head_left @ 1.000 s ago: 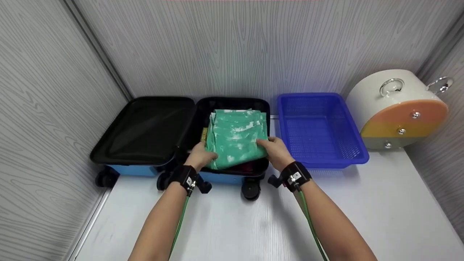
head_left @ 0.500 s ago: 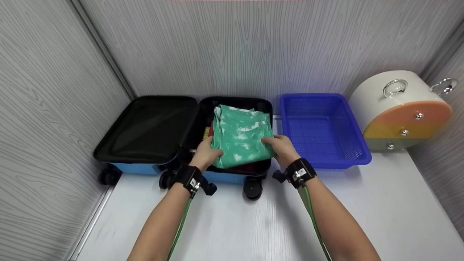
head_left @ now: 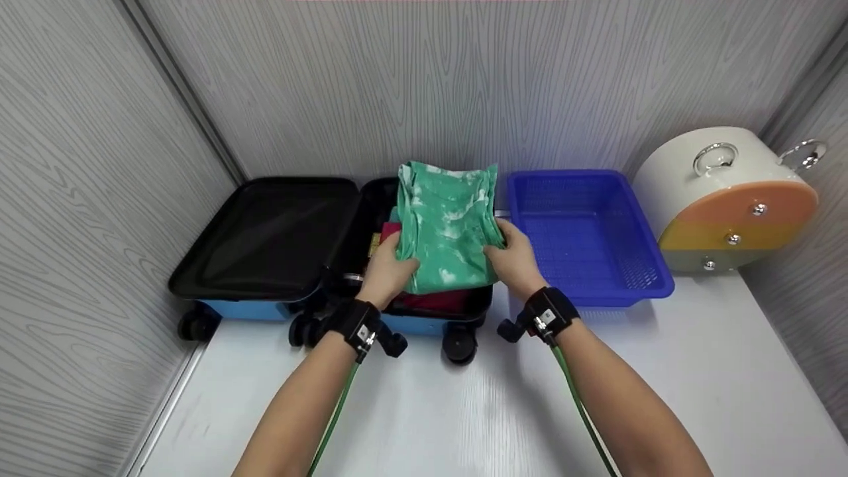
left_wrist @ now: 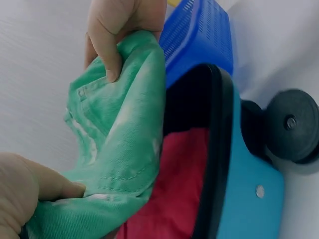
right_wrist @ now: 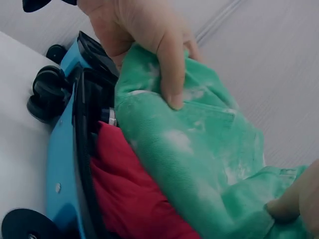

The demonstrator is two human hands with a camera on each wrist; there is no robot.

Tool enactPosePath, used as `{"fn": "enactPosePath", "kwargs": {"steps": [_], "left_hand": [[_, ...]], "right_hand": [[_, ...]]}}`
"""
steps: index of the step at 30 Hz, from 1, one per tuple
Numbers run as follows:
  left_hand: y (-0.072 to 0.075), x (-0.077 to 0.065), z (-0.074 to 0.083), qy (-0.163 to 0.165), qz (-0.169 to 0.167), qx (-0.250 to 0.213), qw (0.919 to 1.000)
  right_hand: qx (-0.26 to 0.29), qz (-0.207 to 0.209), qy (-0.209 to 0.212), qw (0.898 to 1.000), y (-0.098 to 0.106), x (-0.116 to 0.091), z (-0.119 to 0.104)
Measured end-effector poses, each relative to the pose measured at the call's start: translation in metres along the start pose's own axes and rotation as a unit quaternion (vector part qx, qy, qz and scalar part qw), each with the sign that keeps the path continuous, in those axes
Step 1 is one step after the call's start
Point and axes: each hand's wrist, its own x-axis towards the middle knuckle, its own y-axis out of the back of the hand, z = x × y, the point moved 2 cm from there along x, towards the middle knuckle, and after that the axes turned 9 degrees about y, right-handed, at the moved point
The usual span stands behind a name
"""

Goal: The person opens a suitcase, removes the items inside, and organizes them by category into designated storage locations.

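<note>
A folded green denim garment (head_left: 450,228) with white patches is held up over the right half of a blue suitcase (head_left: 414,324). My left hand (head_left: 387,271) pinches its left edge, thumb on top. At the opposite edge, my right hand (head_left: 517,262) grips it the same way. A stitched pocket shows on the denim in both wrist views. Beneath the garment, red cloth (left_wrist: 174,184) lies inside the suitcase. A small yellow item (head_left: 374,245) peeks out at the left of the cloth. What else lies underneath is hidden.
The suitcase's other half (head_left: 265,238), black inside, lies opened flat on the left. Right of the suitcase stands a blue plastic basket (head_left: 583,245). Beyond it is a rounded white cabinet (head_left: 735,199) with coloured drawers and metal handles. Walls stand behind and at both sides.
Both hands have raised the green garment up out of the suitcase, its far edge now above the suitcase rim. More of the red cloth beneath has come into sight.
</note>
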Motion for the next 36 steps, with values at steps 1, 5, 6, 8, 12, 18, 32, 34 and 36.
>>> {"fn": "enactPosePath", "kwargs": {"steps": [1, 5, 6, 8, 12, 18, 32, 34, 36], "left_hand": [[-0.004, 0.001, 0.005, -0.010, -0.005, -0.009, 0.9999], [-0.025, 0.006, 0.026, -0.024, -0.040, -0.049, 0.9977], [-0.032, 0.007, 0.030, -0.022, -0.050, -0.058, 0.9968], [-0.047, 0.010, 0.038, -0.017, -0.071, -0.080, 0.9941], [-0.078, 0.016, 0.050, -0.004, -0.104, -0.116, 0.9878], [-0.127, 0.022, 0.058, -0.007, -0.155, -0.172, 0.9729], [-0.178, 0.023, 0.046, -0.032, -0.156, -0.106, 0.9816], [-0.176, 0.020, 0.047, -0.033, -0.147, -0.034, 0.9879], [-0.172, 0.016, 0.049, -0.039, -0.144, 0.046, 0.9877]], "right_hand": [[-0.003, 0.007, 0.006, 1.000, 0.006, 0.001, -0.001], [-0.013, 0.037, 0.011, 0.999, 0.036, 0.003, -0.002], [-0.017, 0.044, 0.010, 0.999, 0.044, 0.003, -0.001], [-0.020, 0.058, 0.009, 0.998, 0.059, 0.002, 0.001], [-0.037, 0.086, 0.004, 0.996, 0.089, -0.002, 0.004], [-0.089, 0.125, 0.002, 0.988, 0.133, -0.007, 0.009], [-0.128, 0.133, -0.028, 0.982, 0.156, -0.017, 0.045], [-0.122, 0.120, -0.040, 0.984, 0.153, -0.019, 0.048], [-0.111, 0.112, -0.048, 0.986, 0.151, -0.021, 0.051]]}}
